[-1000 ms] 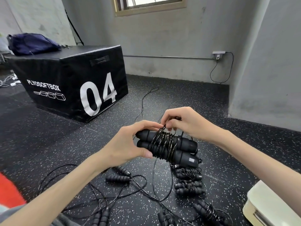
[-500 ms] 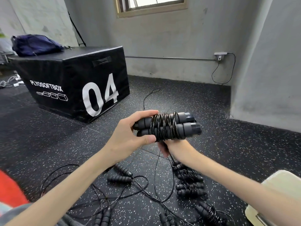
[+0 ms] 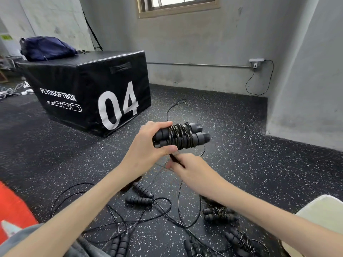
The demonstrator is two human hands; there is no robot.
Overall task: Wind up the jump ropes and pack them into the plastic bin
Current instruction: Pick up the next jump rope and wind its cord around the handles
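My left hand (image 3: 148,145) grips two black jump rope handles (image 3: 196,135) held side by side, with black cord (image 3: 181,137) wound many times around their middle. Just below them my right hand (image 3: 193,169) pinches the loose end of that cord, which trails down to the floor. Several wound ropes (image 3: 219,214) lie on the floor below my right forearm. Loose handles (image 3: 139,200) and tangled cords (image 3: 115,216) lie near my left forearm. A pale plastic bin (image 3: 323,214) shows at the right edge, partly hidden by my right arm.
A black plyo box (image 3: 96,93) marked 04 stands at the left with a dark blue bag (image 3: 46,48) on top. Grey walls close the back and right. A red object (image 3: 13,206) sits at the lower left. The floor is dark speckled rubber.
My right hand went from on top of the handles down and under them, carrying the cord round. My left hand raised the handles slightly.
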